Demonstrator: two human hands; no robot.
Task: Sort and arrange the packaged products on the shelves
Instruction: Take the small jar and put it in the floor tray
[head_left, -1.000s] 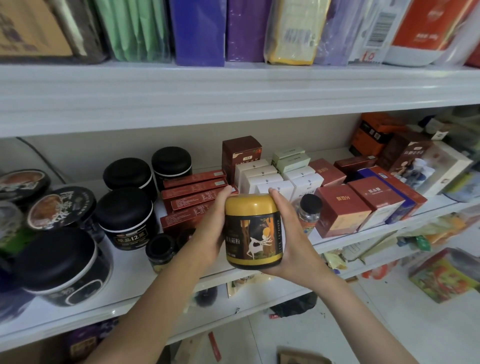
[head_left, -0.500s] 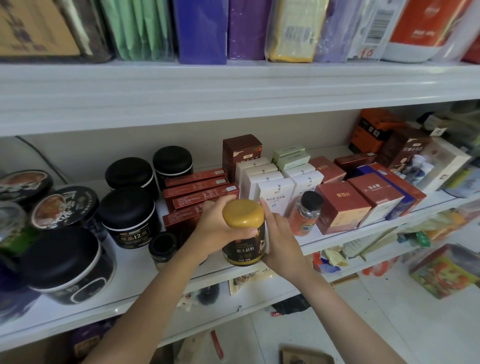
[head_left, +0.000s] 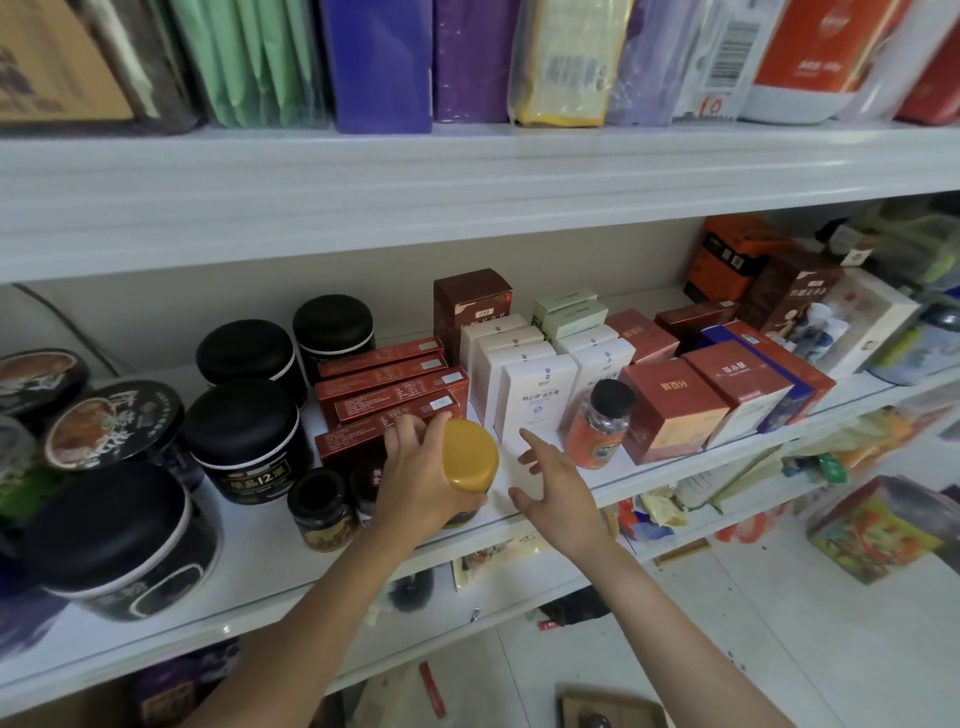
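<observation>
Jar, dark and round with a yellow-gold lid (head_left: 469, 457), stands near the front of the white shelf (head_left: 249, 571), just right of two small dark glass jars (head_left: 322, 512). Left grip (head_left: 415, 480) clasps its lid; right grip (head_left: 558, 491) hovers beside it, fingers spread, holding nothing, before a white carton (head_left: 535, 400).

Gold-lidded jar (head_left: 469, 456), black tubs (head_left: 244, 426), red boxes (head_left: 670, 410).

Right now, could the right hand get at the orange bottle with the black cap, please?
Probably yes: the right hand is open and holds nothing, and the orange black-capped bottle stands at the front of the white shelf just beside it, nothing between them.
</observation>
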